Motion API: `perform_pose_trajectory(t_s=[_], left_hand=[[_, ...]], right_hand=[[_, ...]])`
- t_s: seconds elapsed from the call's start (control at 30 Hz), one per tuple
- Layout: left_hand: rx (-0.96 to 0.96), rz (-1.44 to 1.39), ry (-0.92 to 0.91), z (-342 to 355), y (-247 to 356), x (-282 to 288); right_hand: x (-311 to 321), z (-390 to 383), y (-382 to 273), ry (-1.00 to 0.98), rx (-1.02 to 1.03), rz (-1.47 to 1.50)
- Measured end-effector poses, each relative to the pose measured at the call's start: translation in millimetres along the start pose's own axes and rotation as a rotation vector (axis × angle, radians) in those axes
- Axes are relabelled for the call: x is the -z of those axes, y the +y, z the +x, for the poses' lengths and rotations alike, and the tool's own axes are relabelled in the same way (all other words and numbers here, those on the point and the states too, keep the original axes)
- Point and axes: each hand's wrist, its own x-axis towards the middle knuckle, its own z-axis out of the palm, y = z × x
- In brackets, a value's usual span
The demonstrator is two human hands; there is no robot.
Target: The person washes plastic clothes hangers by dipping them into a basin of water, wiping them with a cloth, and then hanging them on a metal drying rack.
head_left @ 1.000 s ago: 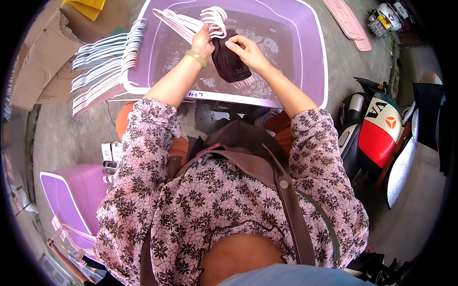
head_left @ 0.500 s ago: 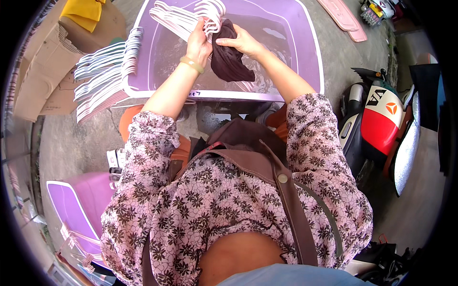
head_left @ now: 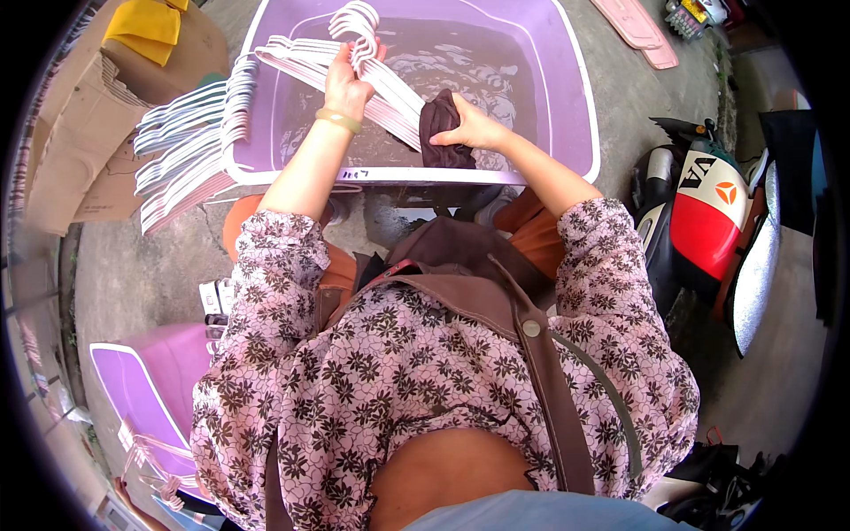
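My left hand (head_left: 350, 84) is closed round the necks of several white-and-pink hangers (head_left: 390, 102), just below their hooks. The bunch slants down to the right over the purple tub (head_left: 567, 97), which holds murky water (head_left: 482, 66). In my right hand (head_left: 474, 128) is a dark brown cloth (head_left: 447, 133), wrapped about the lower right ends of the hangers. The cloth hangs just inside the tub's near rim. My fingers behind the cloth are partly hidden.
More hangers (head_left: 199, 142) hang on the tub's left rim. Beyond them stand cardboard boxes (head_left: 80, 133) with a yellow cloth (head_left: 146, 34). A second purple tub (head_left: 146, 363) lies lower left. At right is a red-and-white scooter (head_left: 708, 212); a pink lid (head_left: 633, 26) lies on the ground.
The hangers have swung from pointing up-left to spread down-right as well. My right hand and the cloth have moved down toward the near rim, along the hangers' ends. The water ripples more.
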Motion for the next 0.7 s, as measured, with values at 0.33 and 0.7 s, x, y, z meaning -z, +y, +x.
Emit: perform_pose_trajectory(t_s=[0.33,0.7], left_hand=[[0.134,-0.126,-0.203,5,4,-2],[-0.01,-0.043,-0.592,40,93,-52]], right_hand=[[-5,42,-60,0.304,0.255,-0.133],[40,-26,55,0.162,-0.205,-0.557]])
